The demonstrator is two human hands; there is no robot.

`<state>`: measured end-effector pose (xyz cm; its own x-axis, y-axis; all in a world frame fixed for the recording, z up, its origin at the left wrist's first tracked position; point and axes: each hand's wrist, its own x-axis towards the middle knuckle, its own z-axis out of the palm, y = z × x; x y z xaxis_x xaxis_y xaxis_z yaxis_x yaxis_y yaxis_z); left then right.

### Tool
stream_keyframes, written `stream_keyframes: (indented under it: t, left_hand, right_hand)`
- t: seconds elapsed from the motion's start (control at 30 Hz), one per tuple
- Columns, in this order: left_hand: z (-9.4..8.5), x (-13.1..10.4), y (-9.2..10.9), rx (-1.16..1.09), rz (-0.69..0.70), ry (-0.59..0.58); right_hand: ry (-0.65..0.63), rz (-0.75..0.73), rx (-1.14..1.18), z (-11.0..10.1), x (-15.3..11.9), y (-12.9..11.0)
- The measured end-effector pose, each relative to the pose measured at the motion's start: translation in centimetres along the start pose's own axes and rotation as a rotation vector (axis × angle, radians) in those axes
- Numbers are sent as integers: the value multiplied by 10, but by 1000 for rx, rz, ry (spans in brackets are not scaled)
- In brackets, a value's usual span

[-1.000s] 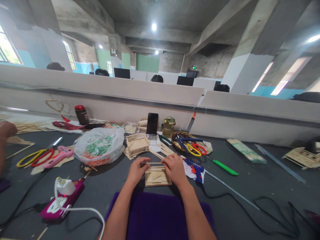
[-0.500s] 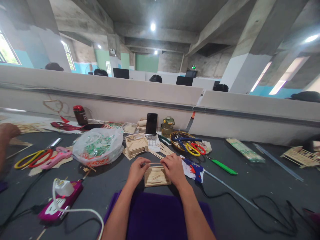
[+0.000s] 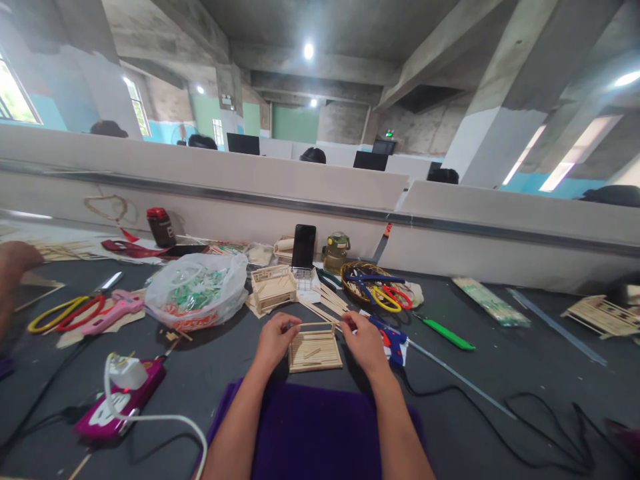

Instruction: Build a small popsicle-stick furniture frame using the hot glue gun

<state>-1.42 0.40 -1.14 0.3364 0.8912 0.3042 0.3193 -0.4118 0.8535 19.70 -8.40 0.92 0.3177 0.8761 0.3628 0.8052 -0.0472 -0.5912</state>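
Note:
A small tray-like frame of wooden sticks [image 3: 316,351] lies on the dark table in front of me, with short loose pieces on its slatted base. My left hand [image 3: 276,339] is at its back left corner, fingertips pinched at a thin stick along the back edge. At the back right corner is my right hand [image 3: 361,339], thumb and finger closed near a small upright piece; what they grip is too small to make out. Behind the frame stands another small stick model [image 3: 273,288], beside loose sticks [image 3: 327,300].
A plastic bag of green wrappers [image 3: 197,293], scissors [image 3: 63,315] and a purple power strip [image 3: 123,400] lie left. A blue glue gun [image 3: 395,340], basket [image 3: 353,283] and green-handled tool [image 3: 447,333] are right. Another person's hand [image 3: 17,263] shows far left.
My right hand has moved right, from the back edge's middle to the corner, uncovering more of the frame. My left hand has stayed almost in place.

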Motion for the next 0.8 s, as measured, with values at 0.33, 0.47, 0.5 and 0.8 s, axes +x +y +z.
stream_keyframes:
  t: [0.33,0.47,0.5,0.8]
  left_hand:
    - [1,0,-4,32,26,-16]
    - [1,0,-3,43,30,-7]
    - [1,0,-3,44,32,-5]
    - [0,0,1,61,15,-9]
  right_hand:
    - [-13,26,40,9,-1,-5]
    - [-15,42,53,10,-1,-6]
    - [-14,43,55,10,-1,-6]
    - [-12,66,44,11,-1,-7]
